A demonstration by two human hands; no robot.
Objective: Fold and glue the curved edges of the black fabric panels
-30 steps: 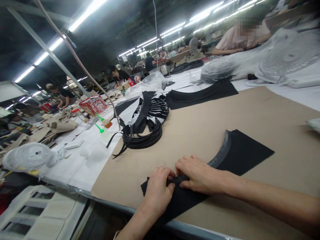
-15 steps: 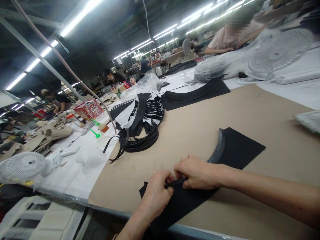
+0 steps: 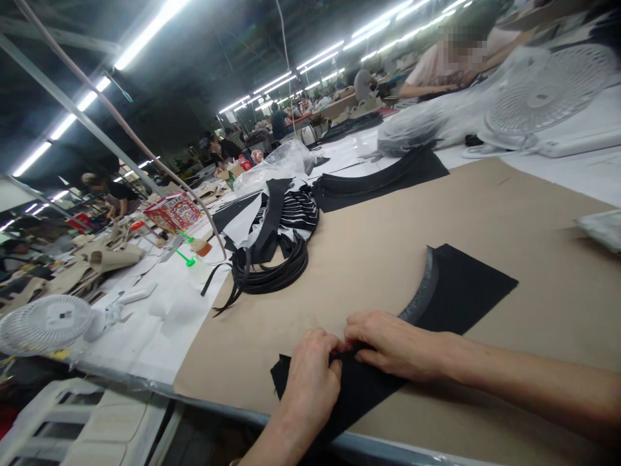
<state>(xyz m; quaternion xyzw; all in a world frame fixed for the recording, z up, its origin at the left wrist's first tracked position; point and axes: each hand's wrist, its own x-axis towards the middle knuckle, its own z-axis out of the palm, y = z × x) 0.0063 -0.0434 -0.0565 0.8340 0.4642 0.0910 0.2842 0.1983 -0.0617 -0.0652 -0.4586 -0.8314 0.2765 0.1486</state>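
A black curved fabric panel lies on the tan sheet near the table's front edge. A shiny grey-black band runs along its inner curve. Over the panel's left part, my left hand has its fingers curled and pinches the curved edge. Close beside it, my right hand grips that same edge between thumb and fingers. The fingertips of both hands almost meet, and they hide the bit of edge between them. Part of the panel hangs past the table's front edge below my left hand.
Coiled black strips lie beyond my hands, near more black curved panels. Two green-tipped glue bottles stand to the left. White fans are at both sides. A co-worker sits across the table.
My right hand has shifted slightly right and down along the panel's edge. My left hand has moved a little to the right. The panel stays nearly in place.
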